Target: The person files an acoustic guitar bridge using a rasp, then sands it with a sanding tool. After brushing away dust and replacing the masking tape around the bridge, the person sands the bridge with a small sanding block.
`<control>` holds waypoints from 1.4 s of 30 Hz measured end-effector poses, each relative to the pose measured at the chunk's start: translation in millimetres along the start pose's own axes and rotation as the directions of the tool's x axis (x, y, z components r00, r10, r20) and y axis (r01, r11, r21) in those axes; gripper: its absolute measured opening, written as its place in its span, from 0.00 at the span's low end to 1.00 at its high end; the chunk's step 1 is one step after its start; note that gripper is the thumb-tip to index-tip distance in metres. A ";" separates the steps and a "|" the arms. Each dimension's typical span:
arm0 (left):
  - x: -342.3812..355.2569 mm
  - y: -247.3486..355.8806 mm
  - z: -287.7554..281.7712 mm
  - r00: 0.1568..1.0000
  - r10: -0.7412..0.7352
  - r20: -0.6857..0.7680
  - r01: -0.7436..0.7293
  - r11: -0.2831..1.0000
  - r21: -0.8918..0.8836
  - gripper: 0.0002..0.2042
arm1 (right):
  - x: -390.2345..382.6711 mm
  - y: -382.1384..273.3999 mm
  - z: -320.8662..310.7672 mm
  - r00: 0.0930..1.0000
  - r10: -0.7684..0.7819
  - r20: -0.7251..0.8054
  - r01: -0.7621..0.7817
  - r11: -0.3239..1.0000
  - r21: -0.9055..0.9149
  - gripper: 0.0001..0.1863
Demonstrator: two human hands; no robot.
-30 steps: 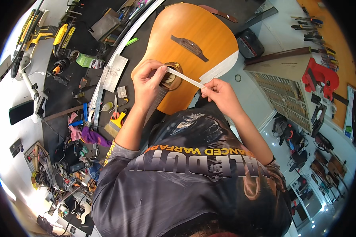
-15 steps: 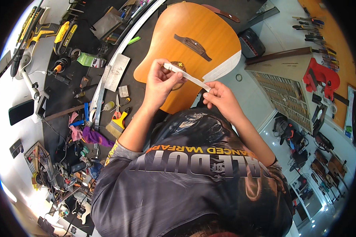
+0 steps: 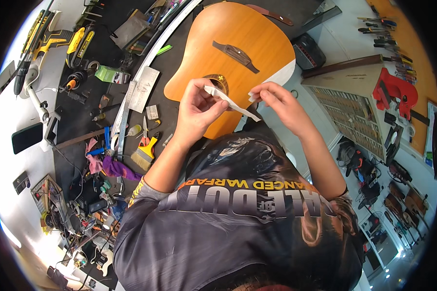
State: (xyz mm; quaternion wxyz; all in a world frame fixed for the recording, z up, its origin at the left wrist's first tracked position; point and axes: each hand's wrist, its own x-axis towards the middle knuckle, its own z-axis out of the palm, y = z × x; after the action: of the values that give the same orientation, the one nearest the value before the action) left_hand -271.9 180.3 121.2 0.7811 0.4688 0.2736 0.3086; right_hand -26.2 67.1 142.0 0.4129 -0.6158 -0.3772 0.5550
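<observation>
My left hand (image 3: 197, 107) is closed on one end of a narrow white strip (image 3: 235, 105), like tape or paper. The strip's other end hangs loose toward my lap. My right hand (image 3: 279, 104) is off the strip, fingers loosely bent and apart from the thumb, over the right edge of an acoustic guitar (image 3: 199, 53). White covering (image 3: 282, 74) lies along that edge, partly hidden by my right hand. The guitar's top faces up, with its dark bridge (image 3: 237, 56) farther away and its soundhole (image 3: 220, 83) just beyond my left hand.
On the dark bench to the left lie a metal ruler (image 3: 124, 114), a flat pale plate (image 3: 143, 88), a yellow-handled brush (image 3: 144, 154), scissors (image 3: 144, 137) and a purple cloth (image 3: 117, 168). A cabinet of small drawers (image 3: 342, 109) stands right, with a black case-like box (image 3: 309, 52) beyond the guitar.
My right hand has let go of the strip and moved up and right, over the guitar's edge. The strip's free end now hangs down. My left hand has barely moved.
</observation>
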 end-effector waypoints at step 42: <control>-10.5 15.7 25.1 0.943 0.315 0.104 -0.331 0.919 0.213 0.27 | -25.7 -56.4 39.2 0.997 -0.040 0.065 0.039 0.999 0.026 0.10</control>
State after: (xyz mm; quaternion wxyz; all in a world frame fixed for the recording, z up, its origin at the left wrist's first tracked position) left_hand -264.4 164.3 147.1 0.6695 0.6038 0.1996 0.3838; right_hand -68.1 68.0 202.2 0.4187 -0.5848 -0.3957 0.5711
